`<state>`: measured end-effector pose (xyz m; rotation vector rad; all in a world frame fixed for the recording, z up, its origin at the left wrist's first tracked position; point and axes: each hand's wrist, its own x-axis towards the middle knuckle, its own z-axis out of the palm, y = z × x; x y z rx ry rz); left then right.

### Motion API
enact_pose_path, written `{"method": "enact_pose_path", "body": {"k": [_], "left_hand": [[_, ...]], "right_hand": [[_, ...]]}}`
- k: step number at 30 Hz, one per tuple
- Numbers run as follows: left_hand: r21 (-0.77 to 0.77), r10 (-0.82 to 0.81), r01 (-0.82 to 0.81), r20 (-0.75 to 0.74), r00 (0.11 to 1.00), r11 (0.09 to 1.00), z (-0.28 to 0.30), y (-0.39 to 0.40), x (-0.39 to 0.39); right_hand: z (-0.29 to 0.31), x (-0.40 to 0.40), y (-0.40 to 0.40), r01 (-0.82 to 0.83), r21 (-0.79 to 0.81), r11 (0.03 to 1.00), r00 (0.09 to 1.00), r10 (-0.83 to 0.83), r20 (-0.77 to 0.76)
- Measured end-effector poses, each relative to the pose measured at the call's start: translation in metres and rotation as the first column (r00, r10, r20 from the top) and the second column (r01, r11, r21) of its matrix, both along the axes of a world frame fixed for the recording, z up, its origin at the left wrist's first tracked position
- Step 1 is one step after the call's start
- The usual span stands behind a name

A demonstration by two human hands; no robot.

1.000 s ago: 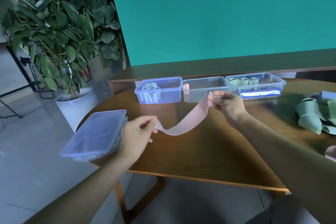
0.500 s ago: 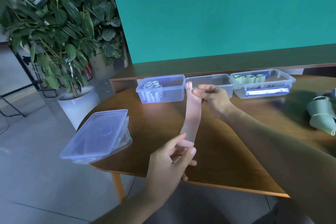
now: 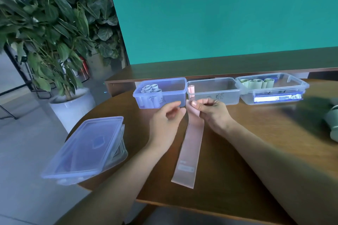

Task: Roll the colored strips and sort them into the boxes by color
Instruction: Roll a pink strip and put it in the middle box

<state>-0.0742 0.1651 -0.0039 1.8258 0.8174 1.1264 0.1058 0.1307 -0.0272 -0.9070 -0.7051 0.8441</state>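
The pink strip [image 3: 190, 144] is lying flat on the table [image 3: 256, 142], running from six toward twelve o'clock, where the right hand [image 3: 210, 113] is pinching its far end. The left hand [image 3: 166, 120] is hovering at nine o'clock of that end, fingers loosely apart, holding nothing. The strip looks thin, limp and light, so it is probably best rolled from the pinched end.

Far end of pink strip [image 3: 188, 151] hidden under right hand [image 3: 212, 113]; whether left hand [image 3: 167, 122] touches it, cannot tell. Green strips [image 3: 332, 124] cut by right edge, blurred. Markings on clear box [image 3: 214, 95] unreadable.
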Motion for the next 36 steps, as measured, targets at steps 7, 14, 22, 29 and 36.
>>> {"method": "enact_pose_path", "body": {"k": [7, 14, 22, 29, 36], "left_hand": [[-0.062, -0.157, 0.159, 0.038, 0.987, 0.985, -0.018, 0.053, 0.058], [-0.105, -0.063, 0.079, 0.152, 0.986, 0.991, -0.021, 0.069, 0.056], [-0.115, 0.114, -0.093, 0.185, 0.976, 0.989, -0.020, 0.089, 0.038], [-0.089, 0.079, -0.072, 0.078, 0.994, 0.993, -0.026, 0.098, 0.035], [-0.089, 0.026, -0.024, 0.020, 0.999, 0.996, -0.031, 0.103, 0.039]], "right_hand": [[0.007, 0.021, 0.002, 0.000, 0.052, 0.999, 0.985, -0.009, 0.174], [-0.002, 0.015, 0.011, 0.068, -0.089, 0.994, 0.933, -0.032, 0.358], [0.002, -0.013, 0.029, 0.145, -0.205, 0.968, 0.842, -0.012, 0.540], [0.000, -0.013, 0.038, 0.302, -0.274, 0.913, 0.718, -0.029, 0.695], [0.001, -0.014, 0.032, 0.396, -0.290, 0.871, 0.595, -0.003, 0.804]]}}
